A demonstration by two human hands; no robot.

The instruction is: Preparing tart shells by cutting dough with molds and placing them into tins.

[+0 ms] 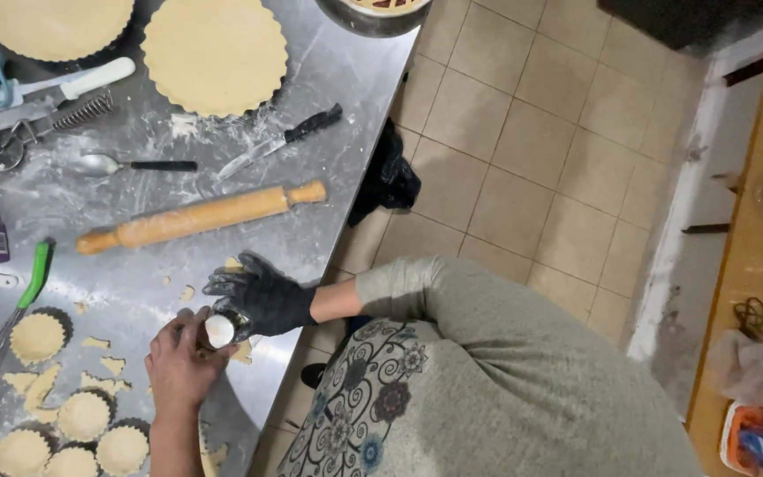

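Five little tart shells (84,415) lined already at near left, two large shells (214,53) far off. Another small tin (221,330) with unpressed pale dough at table (355,79) edge, clasped by curled bare left hand (178,364) and black-gloved right hand (260,296).

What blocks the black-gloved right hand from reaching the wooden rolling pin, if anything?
Nothing visible, so probably yes. The wooden rolling pin lies just beyond the black-gloved right hand, only floured steel table between. But that hand and the bare left hand hold a small dough-lined tin.
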